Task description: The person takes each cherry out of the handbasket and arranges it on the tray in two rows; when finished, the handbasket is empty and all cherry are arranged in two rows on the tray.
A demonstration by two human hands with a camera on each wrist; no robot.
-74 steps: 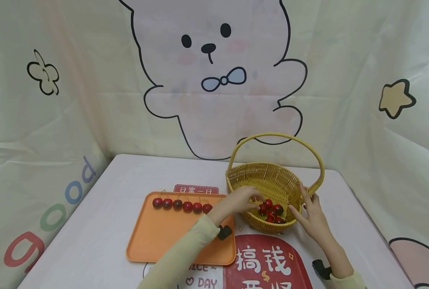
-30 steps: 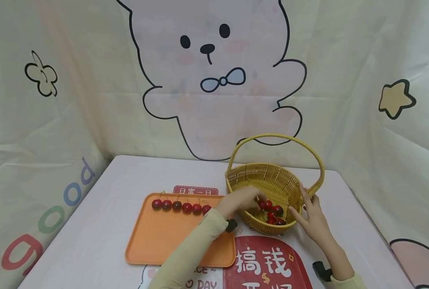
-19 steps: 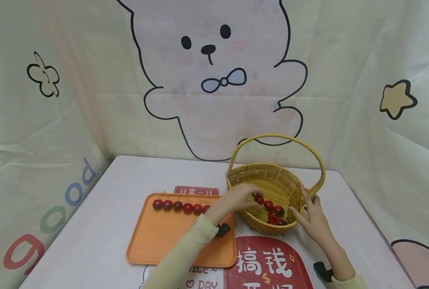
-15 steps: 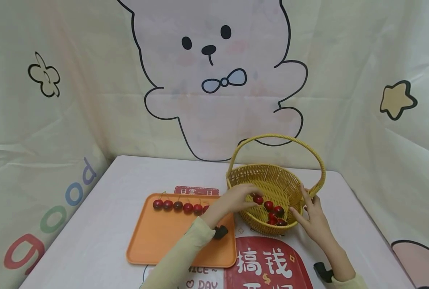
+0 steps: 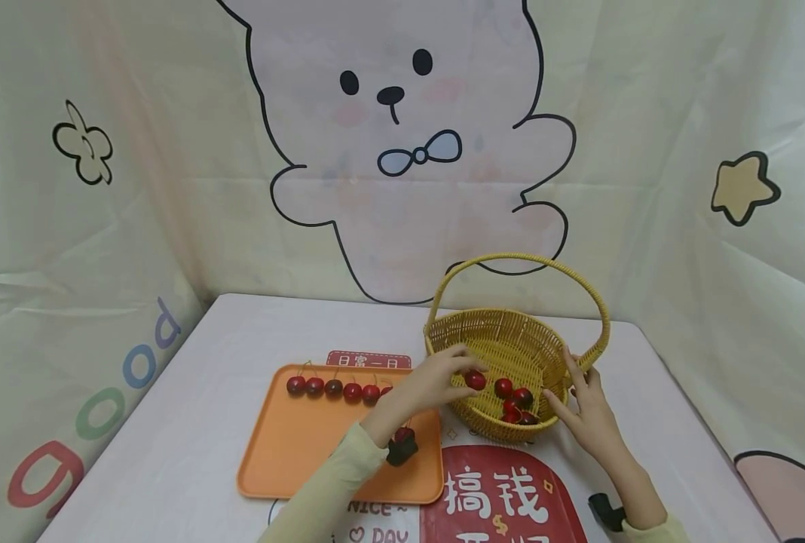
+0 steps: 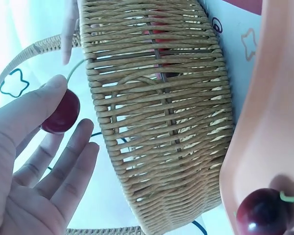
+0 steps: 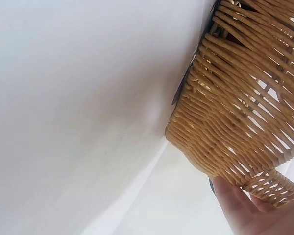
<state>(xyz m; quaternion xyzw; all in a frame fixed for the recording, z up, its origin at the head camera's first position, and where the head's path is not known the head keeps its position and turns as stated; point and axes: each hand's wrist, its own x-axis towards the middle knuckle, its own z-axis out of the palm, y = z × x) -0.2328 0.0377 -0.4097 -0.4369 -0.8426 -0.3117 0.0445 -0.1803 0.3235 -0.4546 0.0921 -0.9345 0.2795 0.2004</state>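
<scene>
My left hand [image 5: 435,381] is over the left rim of a yellow wicker basket [image 5: 494,339], pinching a dark red cherry [image 5: 474,379]. In the left wrist view, thumb and fingertips hold this cherry [image 6: 62,113], its green stem pointing up, just outside the woven wall. Several cherries [image 5: 511,407] lie at the front of the basket floor. My right hand [image 5: 589,411] holds the basket's right rim near the handle base, thumb inside and other fingers outside. Seen from the right wrist, its fingers [image 7: 230,200] touch the wicker side.
Left of the basket, an orange tray [image 5: 294,460] bears a row of cherries [image 5: 333,388] along its far edge. Another cherry [image 5: 405,434] shows near my left wrist. The basket's tall handle [image 5: 518,256] arches above it. Printed cloth walls [image 5: 687,249] surround the white table [image 5: 192,422].
My left hand has taken hold of a cherry inside the basket and drawn it up and left to the rim. A cherry by the left wrist has come into view. The right hand stays put.
</scene>
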